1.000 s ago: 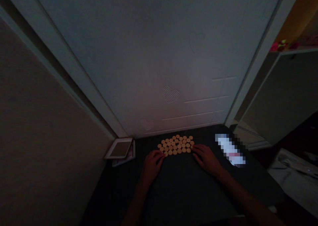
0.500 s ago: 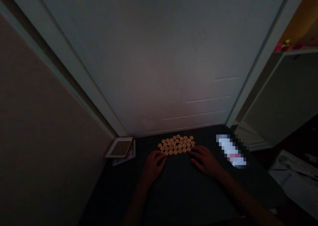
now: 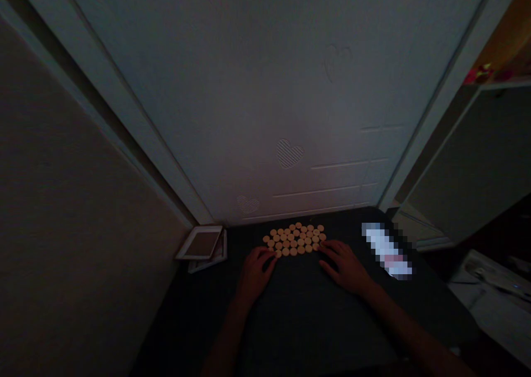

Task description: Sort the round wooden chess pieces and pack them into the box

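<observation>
Small round tan discs (image 3: 293, 244) lie flat and close together on a dark table (image 3: 315, 321), a little below and right of the centre of the frame, in about four uneven rows that form a wide block. A dark gap shows among them near the middle of the block.

A person's two bare hands frame the block. The left hand (image 3: 254, 269), below the centre of the frame, curves in at the lower left corner of the discs, its thumb and forefinger bent toward one another; whether they pinch a disc cannot be told. The right hand (image 3: 343, 265), at the block's right end, reaches its fingertips to the discs there, its thumb spread away from the fingers. Both forearms run down to the bottom edge.

Left of the left hand, two shallow, tray-like items are stacked askew: the upper tray (image 3: 202, 243) has a pale rim around a flat brown inside, and the lower tray (image 3: 211, 261) juts out beneath it; whether anything lies in it is too dark to tell. Right of the right hand is a bright, pixelated object (image 3: 386, 252) on the table.

Behind the table, a pale panel (image 3: 249, 89) with raised hearts and lines fills the upper middle. At the upper right, blurred red and yellow items (image 3: 483, 73) sit on a ledge
</observation>
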The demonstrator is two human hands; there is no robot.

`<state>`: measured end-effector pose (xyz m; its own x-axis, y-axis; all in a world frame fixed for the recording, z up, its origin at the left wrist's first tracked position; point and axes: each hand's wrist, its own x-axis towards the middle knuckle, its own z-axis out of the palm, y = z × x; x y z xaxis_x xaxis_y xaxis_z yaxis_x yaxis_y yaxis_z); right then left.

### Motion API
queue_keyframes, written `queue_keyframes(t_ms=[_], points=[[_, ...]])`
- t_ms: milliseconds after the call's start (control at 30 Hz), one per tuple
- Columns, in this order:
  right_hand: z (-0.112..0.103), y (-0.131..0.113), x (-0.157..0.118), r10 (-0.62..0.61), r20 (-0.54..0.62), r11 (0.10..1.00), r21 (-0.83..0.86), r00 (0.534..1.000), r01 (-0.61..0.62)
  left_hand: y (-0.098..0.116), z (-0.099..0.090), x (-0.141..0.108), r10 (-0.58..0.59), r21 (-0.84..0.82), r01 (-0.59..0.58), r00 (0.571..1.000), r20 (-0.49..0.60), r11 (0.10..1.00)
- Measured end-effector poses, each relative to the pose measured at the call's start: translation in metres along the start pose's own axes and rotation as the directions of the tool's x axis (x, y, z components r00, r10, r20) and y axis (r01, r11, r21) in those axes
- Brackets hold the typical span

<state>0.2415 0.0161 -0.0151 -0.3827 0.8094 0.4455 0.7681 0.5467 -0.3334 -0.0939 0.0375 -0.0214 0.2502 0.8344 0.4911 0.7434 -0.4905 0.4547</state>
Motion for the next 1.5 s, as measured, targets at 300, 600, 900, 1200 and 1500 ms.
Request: queue_keyframes(t_ms=[300,600,900,1200,1500], points=[[0.007,0.007,0.0,0.093,-0.078,0.996,0.0,0.993,-0.093,0.001,-0.004,0.0,-0.024,0.037,0.025,0.999,-0.031,0.999],[0.015,0.025,0.023,0.15,-0.093,0.989,0.006,0.984,-0.15,-0.003,0.005,0.004,-0.068,0.152,0.064,0.997,0.021,0.986],[0.019,0.028,0.03,0.126,-0.039,0.992,-0.02,0.991,-0.127,-0.003,0.004,0.003,-0.081,0.163,0.076,0.996,0.023,0.984],[0.02,0.029,0.028,0.192,-0.158,0.981,0.031,0.968,-0.19,0.001,-0.004,0.005,-0.071,0.034,0.073,0.995,-0.068,0.997],[0.013,0.023,0.023,0.145,-0.188,0.988,0.076,0.971,-0.133,-0.001,-0.01,0.003,-0.272,-0.072,0.265,0.955,-0.117,0.961]])
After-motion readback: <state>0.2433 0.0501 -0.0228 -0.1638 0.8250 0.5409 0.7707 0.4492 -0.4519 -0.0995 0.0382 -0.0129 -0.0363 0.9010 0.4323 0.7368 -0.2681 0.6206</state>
